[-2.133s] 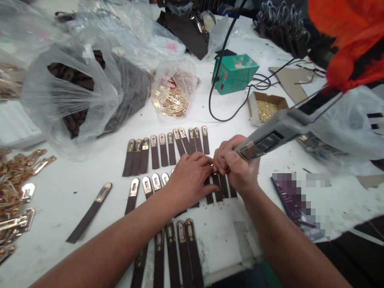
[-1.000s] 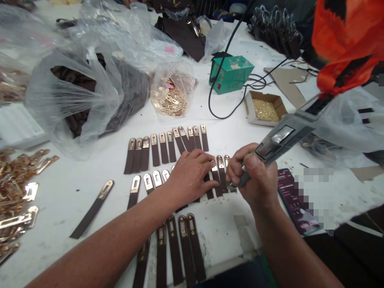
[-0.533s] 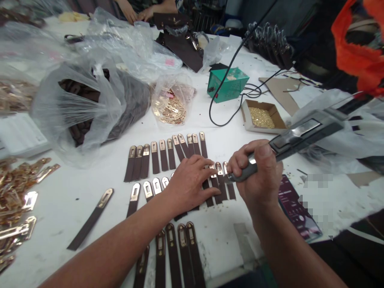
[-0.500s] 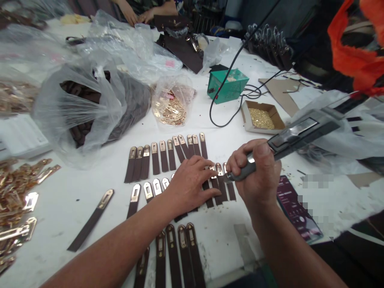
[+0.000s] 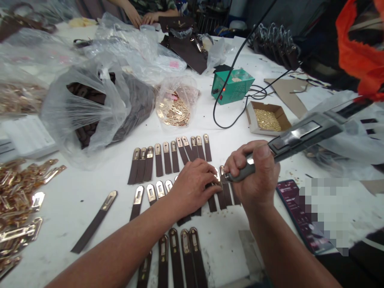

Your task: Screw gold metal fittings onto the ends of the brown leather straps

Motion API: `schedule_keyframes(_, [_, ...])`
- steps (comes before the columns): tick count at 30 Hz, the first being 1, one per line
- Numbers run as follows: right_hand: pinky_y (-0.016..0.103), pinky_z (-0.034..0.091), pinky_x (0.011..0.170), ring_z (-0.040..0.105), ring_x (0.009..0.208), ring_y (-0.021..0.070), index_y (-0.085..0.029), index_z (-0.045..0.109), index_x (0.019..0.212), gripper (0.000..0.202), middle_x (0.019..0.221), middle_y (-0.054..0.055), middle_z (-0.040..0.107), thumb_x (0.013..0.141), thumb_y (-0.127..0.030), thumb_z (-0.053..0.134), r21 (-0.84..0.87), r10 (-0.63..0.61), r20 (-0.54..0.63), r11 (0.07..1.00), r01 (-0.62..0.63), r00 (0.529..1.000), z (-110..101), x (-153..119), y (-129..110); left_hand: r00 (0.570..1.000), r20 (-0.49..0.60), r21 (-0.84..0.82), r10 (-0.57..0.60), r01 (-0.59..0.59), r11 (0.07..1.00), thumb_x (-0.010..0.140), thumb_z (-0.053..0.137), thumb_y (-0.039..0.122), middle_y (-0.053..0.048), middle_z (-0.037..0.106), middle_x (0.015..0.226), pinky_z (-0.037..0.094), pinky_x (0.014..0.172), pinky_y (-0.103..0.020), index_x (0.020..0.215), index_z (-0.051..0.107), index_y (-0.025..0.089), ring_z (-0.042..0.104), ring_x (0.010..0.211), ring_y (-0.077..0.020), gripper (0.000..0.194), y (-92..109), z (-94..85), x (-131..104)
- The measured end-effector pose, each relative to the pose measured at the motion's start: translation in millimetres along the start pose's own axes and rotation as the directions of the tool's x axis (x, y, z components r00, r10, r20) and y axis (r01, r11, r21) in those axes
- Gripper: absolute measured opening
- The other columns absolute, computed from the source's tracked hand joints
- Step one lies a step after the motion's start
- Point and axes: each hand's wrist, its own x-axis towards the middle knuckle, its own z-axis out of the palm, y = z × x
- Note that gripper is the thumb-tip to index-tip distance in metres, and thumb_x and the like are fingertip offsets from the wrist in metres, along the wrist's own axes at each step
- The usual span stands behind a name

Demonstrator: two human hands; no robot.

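Observation:
My right hand (image 5: 258,176) is closed around a grey electric screwdriver (image 5: 295,138), which slants down to the left. Its tip end is at the gold metal plate of a brown strap (image 5: 221,198); the tip itself is hard to make out. Beside it, my left hand (image 5: 192,182) lies over the middle row of straps, fingers bent and pressing on a brown strap (image 5: 212,203). That strap's top is partly covered by my fingers. Further straps with slotted gold plates lie in a back row (image 5: 166,160), and a front group (image 5: 187,256) lies nearer me.
A single strap (image 5: 96,220) lies at left near a heap of gold plates (image 5: 21,204). Behind are a plastic bag of dark pieces (image 5: 120,108), a bag of gold plates (image 5: 177,108), a green power box (image 5: 235,86) and a carton of small gold parts (image 5: 267,120). A phone (image 5: 295,212) lies right. Another person's hands (image 5: 141,18) show at the back.
The view has shifted slightly, so most things sit a little further right. My left thumb and forefinger have drawn closer together. An orange light now shows on the green box.

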Motion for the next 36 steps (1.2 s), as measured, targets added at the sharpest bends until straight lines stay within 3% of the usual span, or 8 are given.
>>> schedule_keyframes(8, [0.027,0.045,0.048,0.05,0.046,0.0115,-0.021,0.062,0.085,0.033,0.061,-0.005,0.053,0.094,-0.047,0.079,-0.031,-0.048,0.037,0.998,0.049,0.998,-1.2,-3.6,-0.8,0.999,-0.045,-0.043,-0.017,0.015,0.999,0.091,0.085,0.047,-0.002,0.077,0.112,0.046,0.097,-0.044,0.098,0.081,0.023,0.063,0.111,-0.024,0.025,1.0,0.1,-0.5])
schedule_keyframes(15, [0.028,0.047,0.049,0.049,0.047,0.0117,-0.021,0.064,0.088,0.031,0.061,-0.005,0.053,0.095,-0.047,0.079,-0.034,-0.041,0.046,0.999,0.042,0.998,-1.8,-4.9,-2.7,0.999,-0.016,-0.047,-0.047,0.046,0.998,0.097,0.079,0.039,-0.001,0.077,0.112,0.045,0.098,-0.045,0.092,0.081,0.023,0.063,0.112,-0.0241,0.017,1.8,-0.6,0.3])
schedule_keyframes(21, [0.028,0.049,0.05,0.048,0.047,0.0116,-0.021,0.063,0.088,0.032,0.062,-0.005,0.053,0.095,-0.048,0.079,-0.041,-0.05,0.038,0.998,0.051,0.998,-1.8,-5.2,-2.3,0.999,-0.007,-0.043,-0.047,0.047,0.998,0.094,0.083,0.035,-0.001,0.077,0.113,0.045,0.098,-0.044,0.09,0.079,0.022,0.064,0.114,-0.0246,0.014,0.5,-0.9,0.7])
schedule_keyframes(36, [0.028,0.045,0.049,0.049,0.046,0.012,-0.021,0.064,0.087,0.032,0.061,-0.005,0.053,0.094,-0.047,0.079,-0.04,-0.028,0.045,0.999,0.03,0.999,-0.5,-6.8,-1.4,0.999,-0.001,-0.062,-0.052,0.052,0.997,0.093,0.084,0.037,-0.001,0.077,0.111,0.045,0.096,-0.043,0.087,0.078,0.022,0.064,0.111,-0.0237,0.017,1.2,-1.5,1.5])
